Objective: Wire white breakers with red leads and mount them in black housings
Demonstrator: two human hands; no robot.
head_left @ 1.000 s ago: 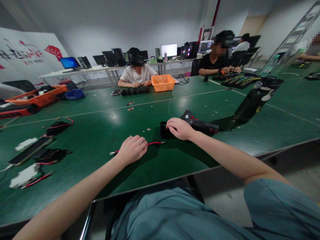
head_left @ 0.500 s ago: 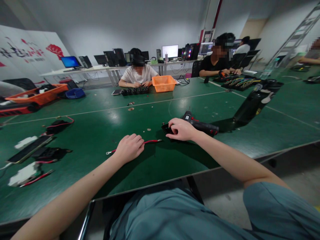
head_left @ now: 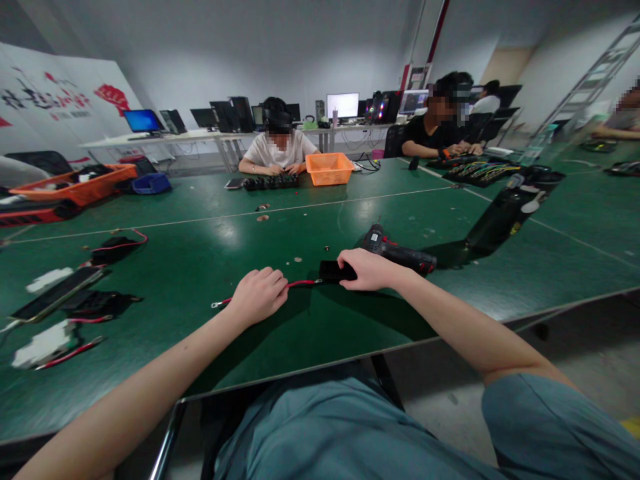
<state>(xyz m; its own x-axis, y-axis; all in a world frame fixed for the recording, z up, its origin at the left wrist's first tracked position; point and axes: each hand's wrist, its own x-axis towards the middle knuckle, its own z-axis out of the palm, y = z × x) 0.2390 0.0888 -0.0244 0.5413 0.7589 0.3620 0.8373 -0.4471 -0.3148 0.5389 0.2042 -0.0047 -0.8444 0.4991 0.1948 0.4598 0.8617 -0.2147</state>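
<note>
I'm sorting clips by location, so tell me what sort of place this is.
Probably an electronics assembly workshop: there are a power drill and a red cable at the green worktable, with computer monitors in the background.

Over my feed I see an orange basket [head_left: 329, 176] on the big green table [head_left: 225, 230]. A person in a white shirt [head_left: 277, 148] sits near it. On the right, a person in a black shirt [head_left: 424, 139] sits by some colored wires [head_left: 483, 172]. On the left, I spot a little blue bin [head_left: 150, 185]. Farther back, I see a blue screen [head_left: 142, 121], a white screen [head_left: 343, 105] and a ladder [head_left: 583, 90].
</note>
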